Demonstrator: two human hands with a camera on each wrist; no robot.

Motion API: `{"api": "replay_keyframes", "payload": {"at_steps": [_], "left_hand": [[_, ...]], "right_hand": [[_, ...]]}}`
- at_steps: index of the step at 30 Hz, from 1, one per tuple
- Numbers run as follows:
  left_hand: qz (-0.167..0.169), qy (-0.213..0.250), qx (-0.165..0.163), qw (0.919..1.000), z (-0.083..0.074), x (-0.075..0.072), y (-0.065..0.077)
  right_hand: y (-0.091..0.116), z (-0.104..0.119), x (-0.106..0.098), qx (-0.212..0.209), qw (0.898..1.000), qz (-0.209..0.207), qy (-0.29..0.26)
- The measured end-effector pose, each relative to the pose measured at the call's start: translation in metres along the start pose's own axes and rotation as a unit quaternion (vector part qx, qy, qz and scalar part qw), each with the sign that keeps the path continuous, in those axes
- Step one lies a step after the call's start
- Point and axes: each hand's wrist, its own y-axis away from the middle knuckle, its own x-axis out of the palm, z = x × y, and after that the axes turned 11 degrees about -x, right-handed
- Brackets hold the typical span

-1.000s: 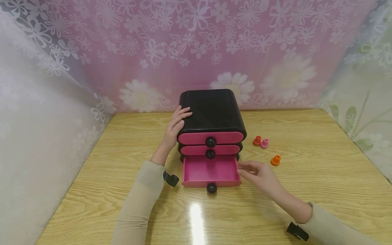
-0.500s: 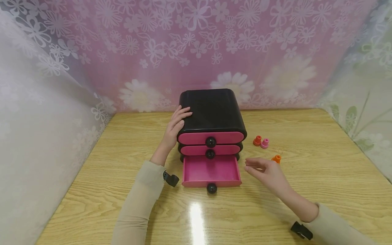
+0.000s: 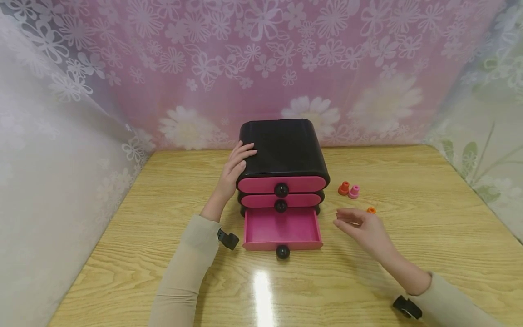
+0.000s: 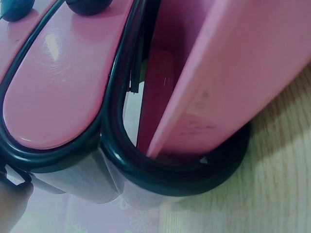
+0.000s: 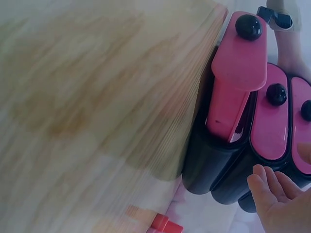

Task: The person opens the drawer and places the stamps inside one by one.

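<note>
A black drawer cabinet (image 3: 282, 145) with pink drawer fronts and round black knobs stands on the table. Its bottom drawer (image 3: 282, 227) is pulled out, and nothing lies in it; the two upper drawers are closed. My left hand (image 3: 232, 175) rests on the cabinet's upper left edge, fingers laid over the top. To the right of the open drawer, my right hand (image 3: 367, 231) hovers apart from it, fingers loosely bent and holding nothing. Just behind that hand an orange stepped peg (image 3: 371, 210) is mostly hidden. In the left wrist view the drawer's side (image 4: 233, 87) shows close up.
A red peg (image 3: 344, 188) and a pink peg (image 3: 354, 191) stand side by side, right of the cabinet. The wooden table (image 3: 171, 200) reaches a pink flowered curtain (image 3: 261, 68) at the back. Pale cloth hangs on both sides.
My right hand has left the side of the open drawer and moved right, now covering most of the orange peg. The left hand and the cabinet have stayed put.
</note>
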Motion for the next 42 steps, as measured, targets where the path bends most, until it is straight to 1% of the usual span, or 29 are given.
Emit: {"api": "replay_keyframes", "payload": {"at_steps": [4, 7, 15, 18, 24, 27, 31, 35, 38, 42], "left_hand": [[0.000, 0.000, 0.004, 1.0000, 0.000, 0.000, 0.000], [0.000, 0.000, 0.004, 1.0000, 0.000, 0.000, 0.000], [-0.001, -0.003, -0.002, 1.0000, 0.000, 0.000, 0.000], [-0.002, -0.006, -0.004, 1.0000, 0.000, 0.000, 0.000], [-0.004, -0.003, 0.004, 1.0000, -0.001, 0.000, 0.000], [-0.002, 0.001, 0.005, 1.0000, 0.004, 0.000, 0.000], [-0.002, 0.006, 0.007, 1.0000, 0.020, -0.001, -0.002], [-0.002, 0.009, 0.016, 0.9998, 0.034, -0.003, -0.004], [-0.002, 0.009, 0.016, 0.9998, 0.037, -0.003, -0.005], [-0.004, 0.004, 0.007, 1.0000, 0.036, -0.003, -0.005]], "right_hand": [[0.000, -0.004, -0.004, -0.002, 1.000, -0.002, 0.014], [0.000, -0.003, -0.007, 0.003, 0.999, 0.000, 0.036], [-0.001, -0.008, -0.015, 0.014, 0.998, -0.010, 0.055], [-0.002, -0.013, -0.018, 0.011, 0.998, -0.015, 0.067], [-0.005, -0.020, -0.025, 0.013, 0.996, -0.032, 0.086], [-0.006, -0.023, -0.029, 0.016, 0.995, -0.034, 0.094], [-0.007, -0.026, -0.035, 0.024, 0.995, -0.033, 0.094], [-0.008, -0.029, -0.039, 0.024, 0.994, -0.036, 0.101], [-0.008, -0.031, -0.042, 0.021, 0.993, -0.040, 0.109], [-0.009, -0.034, -0.046, 0.019, 0.993, -0.044, 0.112]]}}
